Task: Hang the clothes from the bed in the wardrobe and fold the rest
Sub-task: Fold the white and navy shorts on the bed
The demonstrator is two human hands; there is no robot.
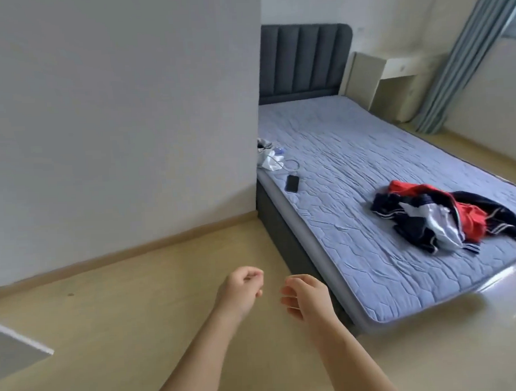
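Observation:
A heap of navy, red and white clothes [450,216] lies near the foot of the bed [347,167], one dark sleeve hanging over the edge at the far right. The bed has a pale blue quilted mattress and a dark grey headboard [301,60]. My left hand [240,290] and my right hand [307,296] hover over the floor in front of the bed's near corner, well short of the clothes. Both hands hold nothing, fingers loosely curled inward. No wardrobe shows in this view.
A black phone [292,183] with a cable and a small white bundle [268,159] lie on the bed's left edge beside a white wall [113,98]. A cream bedside table [384,80] and blue curtain [466,53] stand beyond. A white panel corner [18,350] juts in at lower left.

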